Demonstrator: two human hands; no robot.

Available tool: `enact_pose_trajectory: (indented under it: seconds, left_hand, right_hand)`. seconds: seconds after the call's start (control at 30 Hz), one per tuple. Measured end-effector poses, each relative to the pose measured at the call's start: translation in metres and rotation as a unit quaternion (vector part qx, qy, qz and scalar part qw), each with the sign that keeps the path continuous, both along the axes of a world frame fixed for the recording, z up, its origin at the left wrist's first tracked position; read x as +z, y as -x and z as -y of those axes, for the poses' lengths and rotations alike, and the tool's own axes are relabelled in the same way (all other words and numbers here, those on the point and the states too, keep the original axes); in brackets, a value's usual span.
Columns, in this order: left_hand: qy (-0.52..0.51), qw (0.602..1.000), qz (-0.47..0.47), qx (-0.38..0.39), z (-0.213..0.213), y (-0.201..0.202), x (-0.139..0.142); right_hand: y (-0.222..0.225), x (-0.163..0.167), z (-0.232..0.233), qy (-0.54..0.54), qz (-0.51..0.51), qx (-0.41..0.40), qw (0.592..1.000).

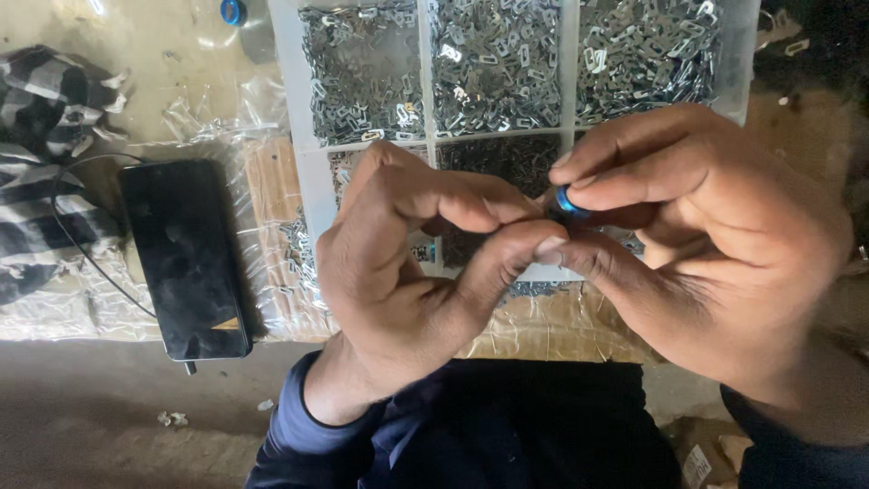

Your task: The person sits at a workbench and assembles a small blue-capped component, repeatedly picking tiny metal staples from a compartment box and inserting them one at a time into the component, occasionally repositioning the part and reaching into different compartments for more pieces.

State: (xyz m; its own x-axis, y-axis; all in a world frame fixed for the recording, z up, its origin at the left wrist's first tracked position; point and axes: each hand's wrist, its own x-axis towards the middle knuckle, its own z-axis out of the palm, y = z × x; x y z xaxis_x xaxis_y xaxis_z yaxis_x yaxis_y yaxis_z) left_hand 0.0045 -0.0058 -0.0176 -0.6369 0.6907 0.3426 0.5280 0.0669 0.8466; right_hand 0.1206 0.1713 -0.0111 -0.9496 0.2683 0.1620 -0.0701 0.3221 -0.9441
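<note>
Fingers [507, 210] of both hands met at the centre of the view, pinched narrow on a small blue ring [568, 201]; as I watched remotely, I judged that the right hand [715, 244] held it between thumb and forefinger while the left hand [407, 263] pressed its fingertips against the same spot. Whether a second, smaller part sat between the left fingertips I could not tell, since the pads covered it.

Risk, as I judged it: the ring was gripped only by its edge, directly above the compartment tray [291, 109]. A slip would have dropped it into the heaped metal clips [493, 63] at 12 o'clock, where a small piece would be hard to find again. Uneven pressure from the two hands could also have tilted the ring out of the grip.

Surroundings: a dark phone [186, 258] lay at 9 o'clock on the counter [100, 398], with a thin cable [72, 235] looping past it. Crumpled clear plastic wrap [258, 154] lay between phone and tray. Striped cloth [45, 118] sat at 10 o'clock, and a blue cap [233, 12] at 11 o'clock. Both hands hid the tray's lower compartments, so their contents were mostly unseen.
</note>
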Motion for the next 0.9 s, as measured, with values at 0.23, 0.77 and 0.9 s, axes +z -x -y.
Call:
enact_pose_trajectory:
  seconds: [0.23,0.77,0.9]
  left_hand:
    - [0.156,0.962,-0.223,0.021,-0.016,0.002,0.011]
    - [-0.022,0.981,0.193,-0.011,0.001,-0.005,0.009]
    - [-0.020,0.980,0.200,-0.009,0.001,-0.007,0.008]
  right_hand:
    - [0.004,0.008,0.002,0.060,0.036,-0.061,0.996]
    - [0.003,0.007,0.000,-0.005,0.014,0.004,1.000]
    - [0.004,0.006,-0.001,0.007,-0.002,0.018,1.000]
